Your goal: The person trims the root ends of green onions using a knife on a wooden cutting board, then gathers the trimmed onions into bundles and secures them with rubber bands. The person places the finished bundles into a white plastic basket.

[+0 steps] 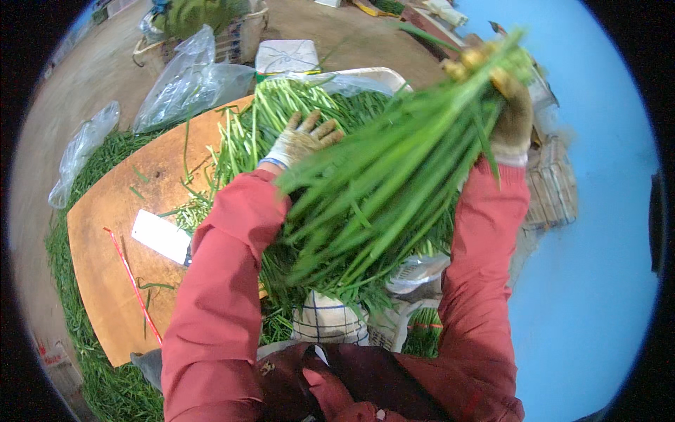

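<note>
My right hand (509,113), in a soiled work glove, grips the root-end of a large bunch of long green leafy stalks (401,174), likely Chinese chives, raised at the upper right. The bunch is blurred, and its leaf tips hang down to the left across my lap. Gloved as well, my left hand (306,140) lies with fingers spread on a pile of cut stalks (279,103) with pale ends. Under part of that pile is an orange-brown board (153,184). A cleaver-like white blade (161,236) rests on the board beside short trimmings (194,213).
A red-and-white strip (132,279) crosses the board. Loose greens (116,163) surround the board's left edge. Clear plastic bags (195,89), a white foam box (287,56) and a loaded crate (253,26) stand beyond. A blue surface (585,211) and wrapped bundles (551,184) are at the right.
</note>
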### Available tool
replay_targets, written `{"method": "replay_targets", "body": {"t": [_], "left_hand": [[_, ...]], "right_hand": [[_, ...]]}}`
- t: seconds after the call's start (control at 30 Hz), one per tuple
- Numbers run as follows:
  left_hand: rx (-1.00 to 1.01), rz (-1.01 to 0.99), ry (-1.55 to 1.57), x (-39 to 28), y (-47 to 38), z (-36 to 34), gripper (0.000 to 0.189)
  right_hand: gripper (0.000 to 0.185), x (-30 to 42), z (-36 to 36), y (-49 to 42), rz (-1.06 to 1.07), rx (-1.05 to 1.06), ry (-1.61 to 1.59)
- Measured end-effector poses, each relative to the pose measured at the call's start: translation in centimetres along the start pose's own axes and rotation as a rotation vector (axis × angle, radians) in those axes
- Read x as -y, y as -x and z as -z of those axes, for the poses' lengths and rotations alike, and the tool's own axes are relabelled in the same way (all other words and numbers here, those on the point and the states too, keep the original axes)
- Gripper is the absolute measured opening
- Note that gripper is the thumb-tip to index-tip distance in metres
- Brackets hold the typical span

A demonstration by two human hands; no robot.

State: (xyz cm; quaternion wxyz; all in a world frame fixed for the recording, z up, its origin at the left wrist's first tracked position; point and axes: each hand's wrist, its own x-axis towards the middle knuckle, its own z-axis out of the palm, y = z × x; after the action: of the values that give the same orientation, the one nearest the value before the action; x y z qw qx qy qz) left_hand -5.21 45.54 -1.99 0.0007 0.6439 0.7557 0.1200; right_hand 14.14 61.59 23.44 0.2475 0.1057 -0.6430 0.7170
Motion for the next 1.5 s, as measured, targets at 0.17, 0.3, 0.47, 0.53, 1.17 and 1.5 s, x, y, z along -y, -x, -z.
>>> {"method": "replay_targets", "body": {"t": [0.17, 0.3, 0.47, 0.53, 1.17, 1.5], "left_hand": [[-0.332, 0.357, 1.529, 0.6, 1.0, 3.4, 0.050], [-0.756, 0.208, 1.536, -0.9, 2.9, 12.9, 0.047], [-0.428, -0.065, 1.464, -5.7, 6.7, 16.3, 0.106], [-0.391, 0.034, 1.399, -5.8, 7.4, 14.1, 0.111], [-0.662, 0.061, 2.131, -3.3, 9.8, 6.8, 0.062], [-0.610, -0.228, 2.293, -3.8, 13.3, 7.7, 0.058]], "right_hand": [[0.037, 0.7, -3.2, -2.4, -0.013, -0.161, 0.150], [0.026, 0.3, -5.2, -3.5, -0.109, -0.106, 0.140], [0.028, -4.5, -8.8, -4.5, 0.081, 0.005, 0.387], [0.027, -6.8, -11.2, -4.1, 0.063, -0.068, 0.343], [0.027, -9.6, -0.6, 3.3, -0.046, -0.334, 1.003], [0.025, -19.4, 5.8, 6.9, -0.765, 0.066, 1.915]]}}
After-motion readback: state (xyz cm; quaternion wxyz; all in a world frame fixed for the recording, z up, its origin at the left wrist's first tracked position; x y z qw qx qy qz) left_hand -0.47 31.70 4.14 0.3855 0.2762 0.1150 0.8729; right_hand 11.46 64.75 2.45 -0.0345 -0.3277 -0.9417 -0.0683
